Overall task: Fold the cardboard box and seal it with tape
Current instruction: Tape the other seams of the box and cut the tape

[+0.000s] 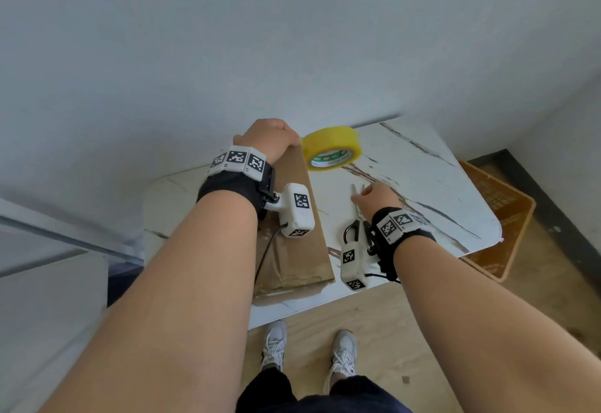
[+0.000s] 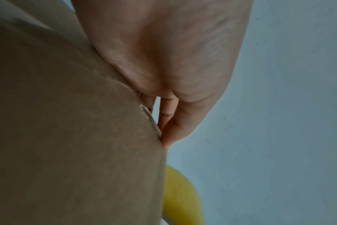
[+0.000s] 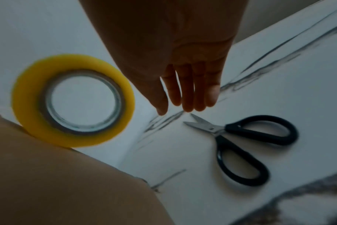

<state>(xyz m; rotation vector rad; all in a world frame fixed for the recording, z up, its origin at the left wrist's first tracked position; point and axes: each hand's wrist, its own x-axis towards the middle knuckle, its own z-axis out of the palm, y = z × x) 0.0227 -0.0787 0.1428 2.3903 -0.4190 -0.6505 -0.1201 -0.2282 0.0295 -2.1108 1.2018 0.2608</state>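
Observation:
The brown cardboard box (image 1: 292, 250) lies folded on the marble table, with clear tape along its near end. My left hand (image 1: 270, 139) grips the box's far edge; in the left wrist view its fingers (image 2: 164, 118) curl over the edge of the cardboard (image 2: 67, 137). A yellow tape roll (image 1: 331, 147) stands tilted on edge at the box's far right corner, touching the box (image 3: 58, 182); the roll (image 3: 25, 99) looks blurred. My right hand (image 1: 374, 196) hovers open, fingers (image 3: 185, 97) straight, just above the tips of the black-handled scissors (image 3: 240, 132), holding nothing.
The scissors (image 1: 355, 204) lie on the white marble table (image 1: 422, 178) right of the box. An orange plastic crate (image 1: 497, 217) sits on the floor beyond the table's right edge. A pale wall stands close behind the table.

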